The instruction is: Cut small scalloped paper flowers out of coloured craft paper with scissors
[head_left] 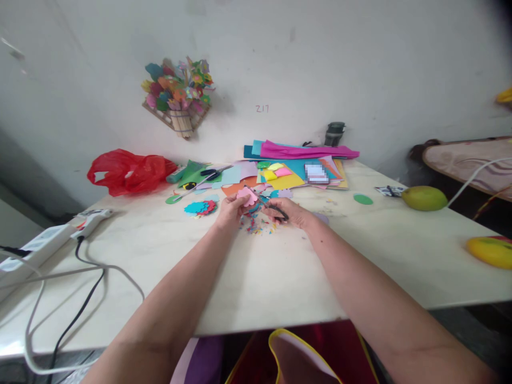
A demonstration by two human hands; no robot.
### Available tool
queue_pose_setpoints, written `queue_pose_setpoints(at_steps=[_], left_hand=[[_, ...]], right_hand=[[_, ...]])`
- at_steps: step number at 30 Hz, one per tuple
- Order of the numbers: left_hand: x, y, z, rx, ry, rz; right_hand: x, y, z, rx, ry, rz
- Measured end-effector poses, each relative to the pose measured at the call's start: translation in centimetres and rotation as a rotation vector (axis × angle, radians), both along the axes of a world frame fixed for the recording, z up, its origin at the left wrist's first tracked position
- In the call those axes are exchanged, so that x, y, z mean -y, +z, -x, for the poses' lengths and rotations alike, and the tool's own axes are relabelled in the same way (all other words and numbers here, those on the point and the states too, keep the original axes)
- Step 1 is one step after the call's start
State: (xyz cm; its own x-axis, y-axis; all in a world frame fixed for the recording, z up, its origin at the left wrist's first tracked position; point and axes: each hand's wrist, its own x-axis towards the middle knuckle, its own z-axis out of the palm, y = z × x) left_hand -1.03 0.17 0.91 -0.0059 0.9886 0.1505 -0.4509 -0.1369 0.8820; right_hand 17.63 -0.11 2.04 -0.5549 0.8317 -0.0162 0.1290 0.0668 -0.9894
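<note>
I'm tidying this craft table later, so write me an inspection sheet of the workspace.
Surface: pale marbled tabletop, no spill seen.
Job's things: pink scalloped paper and black-handled scissors in hand; turquoise scalloped paper lies to the left.
Clutter: small paper scraps under and around the hands; red plastic bag at back left; green-yellow mango at right.
Hands: left hand holds the pink paper; right hand holds the scissors.
Cables: white cable and black cable run over the near edge at left, near a power strip.
Surroundings: bouquet of colourful craft flowers on the pale wall.
</note>
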Motion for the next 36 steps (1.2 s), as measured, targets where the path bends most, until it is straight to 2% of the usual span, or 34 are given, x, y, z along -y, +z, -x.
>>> queue_pose_setpoints(at_steps=[11,20,36], left_hand=[[0.2,0.1,0.0,-0.015,0.002,0.009],[0.2,0.1,-0.1,-0.012,-0.005,-0.001],[0.3,0.0,0.0,-0.039,-0.037,0.013]], right_hand=[[0.2,0.2,0.1,-0.009,-0.017,0.012],[1.0,1.2,0.6,-0.026,-0.077,0.073],[0.1,0.1,0.6,-0.121,-0.059,0.041]])
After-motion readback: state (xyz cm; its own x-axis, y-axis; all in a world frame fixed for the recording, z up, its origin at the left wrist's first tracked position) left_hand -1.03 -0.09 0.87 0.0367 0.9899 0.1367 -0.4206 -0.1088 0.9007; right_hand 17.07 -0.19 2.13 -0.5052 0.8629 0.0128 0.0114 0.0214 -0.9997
